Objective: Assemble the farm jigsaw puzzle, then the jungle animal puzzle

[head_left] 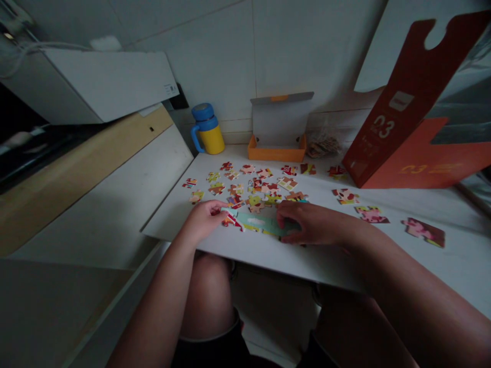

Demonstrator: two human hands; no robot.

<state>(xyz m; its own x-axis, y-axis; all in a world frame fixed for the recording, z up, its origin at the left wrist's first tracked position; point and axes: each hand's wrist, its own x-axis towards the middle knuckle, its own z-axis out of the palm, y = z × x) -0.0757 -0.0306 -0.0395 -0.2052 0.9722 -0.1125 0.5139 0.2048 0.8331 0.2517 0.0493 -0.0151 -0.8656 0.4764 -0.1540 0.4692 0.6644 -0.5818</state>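
Observation:
A joined strip of jigsaw puzzle pieces [257, 222], pale green with a white cloud shape, lies flat near the table's front edge. My left hand [205, 219] pinches the strip's left end, at a red and white puzzle piece [232, 220]. Over the right end curls my right hand [305, 221], its thumb at the lower edge and fingers at the upper edge; part of the strip is hidden beneath it. Just behind the strip, several loose puzzle pieces [255, 200] lie spread about, some touching or overlapping.
A blue and yellow mug [209, 134] stands at the back left. Beside it are an open orange box [276, 154] and a clear bag of brown pieces [324, 144]. A large red box [387, 122] stands right, with more puzzle pieces [424, 231] in front.

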